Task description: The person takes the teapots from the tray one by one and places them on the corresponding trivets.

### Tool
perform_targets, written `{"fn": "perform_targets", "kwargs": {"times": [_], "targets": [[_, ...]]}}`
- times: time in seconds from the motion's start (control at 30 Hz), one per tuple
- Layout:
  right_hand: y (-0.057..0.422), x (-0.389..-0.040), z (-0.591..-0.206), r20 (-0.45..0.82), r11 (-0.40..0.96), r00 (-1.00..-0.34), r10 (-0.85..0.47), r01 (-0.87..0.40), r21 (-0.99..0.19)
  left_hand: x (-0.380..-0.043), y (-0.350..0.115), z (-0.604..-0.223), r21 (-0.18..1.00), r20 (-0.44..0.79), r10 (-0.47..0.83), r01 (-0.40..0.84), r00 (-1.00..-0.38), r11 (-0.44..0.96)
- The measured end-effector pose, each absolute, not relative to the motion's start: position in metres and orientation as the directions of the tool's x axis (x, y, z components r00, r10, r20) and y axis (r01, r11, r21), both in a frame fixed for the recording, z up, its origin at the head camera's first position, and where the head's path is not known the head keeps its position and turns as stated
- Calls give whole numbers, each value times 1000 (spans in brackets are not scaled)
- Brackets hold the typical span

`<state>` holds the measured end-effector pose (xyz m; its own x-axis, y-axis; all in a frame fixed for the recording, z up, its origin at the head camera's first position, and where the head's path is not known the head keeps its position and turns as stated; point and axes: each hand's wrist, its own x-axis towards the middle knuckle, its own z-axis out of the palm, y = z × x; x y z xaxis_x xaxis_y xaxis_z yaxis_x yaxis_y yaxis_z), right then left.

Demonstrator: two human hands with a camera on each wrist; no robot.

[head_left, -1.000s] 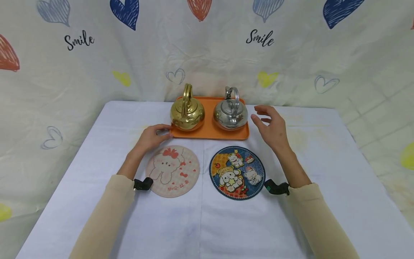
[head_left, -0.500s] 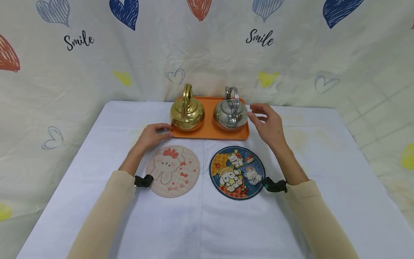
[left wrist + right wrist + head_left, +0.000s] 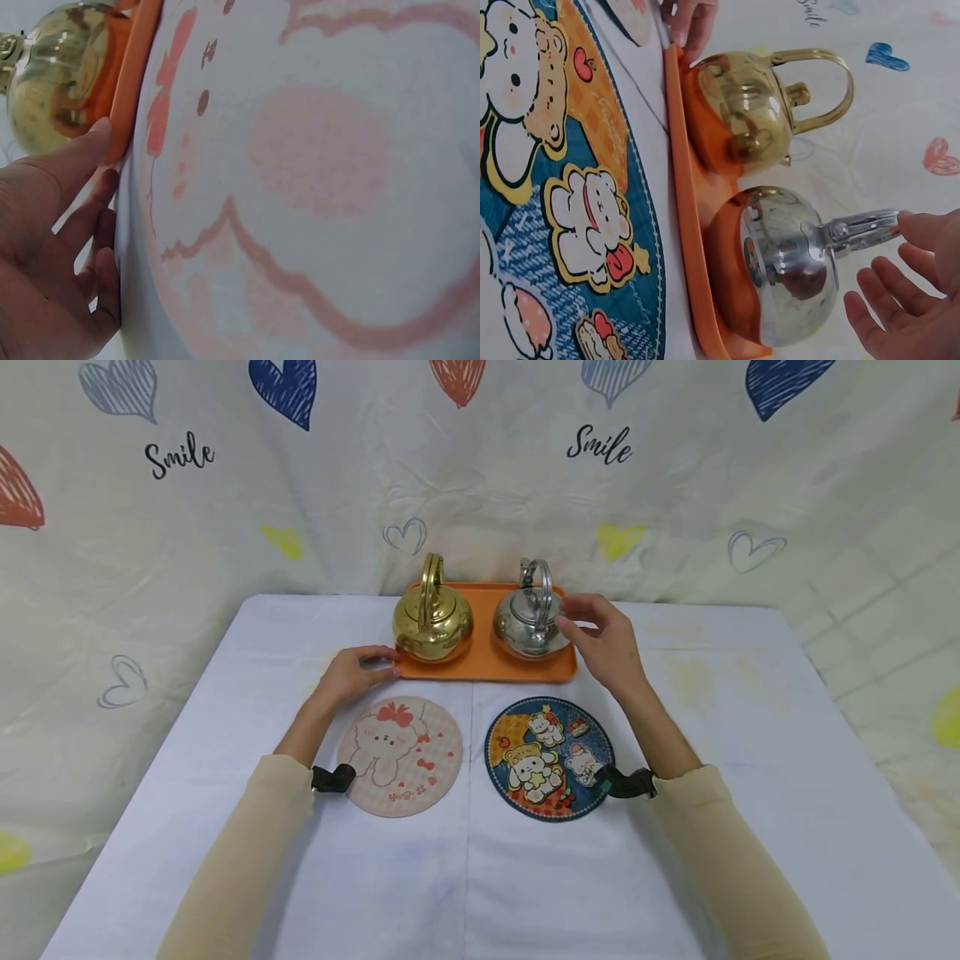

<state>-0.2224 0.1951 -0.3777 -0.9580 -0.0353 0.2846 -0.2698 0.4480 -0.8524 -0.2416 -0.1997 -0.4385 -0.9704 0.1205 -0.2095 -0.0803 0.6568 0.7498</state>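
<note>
Two squat, mirror-bright kettles stood upright on a smooth orange rectangular tray (image 3: pixel 483 635) with a raised rim: a round gold metal kettle (image 3: pixel 431 637) at its nine o'clock and a round silver metal kettle (image 3: pixel 523 639) at its three. The left hand (image 3: pixel 349 675), relaxed and holding nothing, touched the tray's corner towards eight o'clock. The right hand (image 3: pixel 609 645), loosely spread, was at the silver kettle's three o'clock side; contact was hard to judge.

Around them, on the desk (image 3: pixel 465 893) under its creased white cloth, lay a flat, round, pale-pink rabbit mat (image 3: pixel 405 758) at the tray's seven o'clock and a flat, round, blue cartoon mat (image 3: pixel 543 762) at five. A black wrist camera (image 3: pixel 628 783) blocked part of the blue mat's edge.

The right wrist view alone showed the gold kettle's lid knob clearly; the left wrist view revealed fingers bent below the thumb.
</note>
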Motion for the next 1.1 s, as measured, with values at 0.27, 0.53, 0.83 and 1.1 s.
{"fn": "perform_targets", "kwargs": {"times": [0.27,0.53,0.83,1.1], "targets": [[191,-224,-375,287,420,-957,-46,-279,-864,-241,-202,-440,748,-189,133,-55,-973,661],[186,-226,-375,282,377,-957,-68,-286,-881,-242,-201,-441,740,-194,123,-63,-973,670],[181,-227,-375,275,367,-960,-61,-277,-888,-242,-202,-442,742,-192,118,-66,-974,668],[177,-230,-375,247,363,-968,-43,-246,-899,-241,-201,-443,742,-180,119,-56,-976,668]]}}
